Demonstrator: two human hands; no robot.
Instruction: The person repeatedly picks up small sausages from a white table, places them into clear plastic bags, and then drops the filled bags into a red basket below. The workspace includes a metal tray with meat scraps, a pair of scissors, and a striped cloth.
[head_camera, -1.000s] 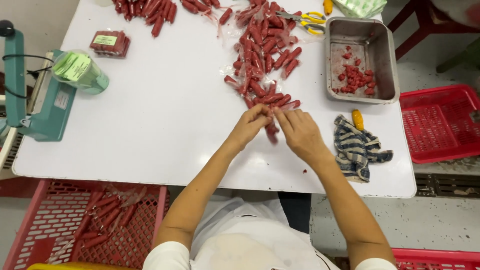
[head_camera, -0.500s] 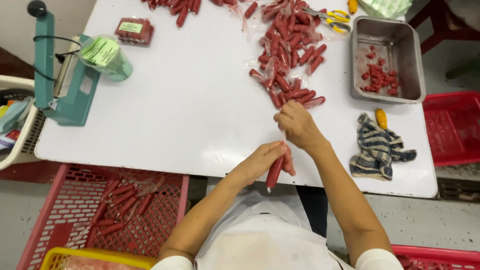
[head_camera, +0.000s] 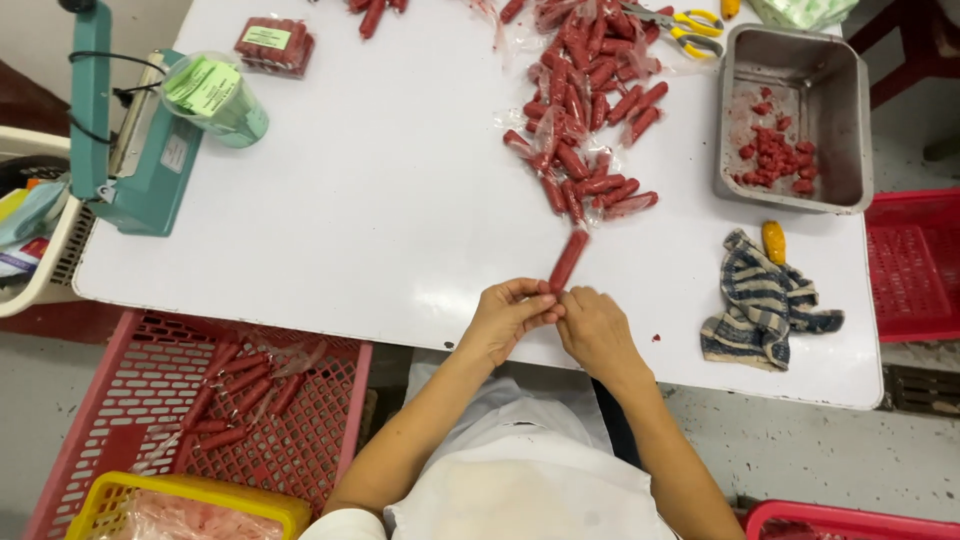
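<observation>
A single red sausage (head_camera: 568, 261) is held at its near end, over the front edge of the white table (head_camera: 380, 230), pointing away toward the pile. The left hand (head_camera: 508, 318) is closed in a pinch on that end; the right hand (head_camera: 596, 330) is closed beside it, fingertips meeting the left's at the same spot. Whether the casing is being peeled or twisted cannot be told.

Judged: the work is best done with the grip kept on the very tip, the body left free and straight, so that the soft cylinder is not bent or squashed.

Materials noted. The sausage is smooth, glossy and stubby, with rounded ends. The heap of sausages (head_camera: 585, 120) further back is mixed with clear crinkled film. Red trimmings are held in the metal tray (head_camera: 838, 80), dull steel with rounded corners. A striped cloth (head_camera: 762, 312), rumpled and soft, lies at the right, with a small yellow piece (head_camera: 774, 241) just beside it. A red plastic crate (head_camera: 150, 400) with a lattice floor is seen below the table's edge.
</observation>
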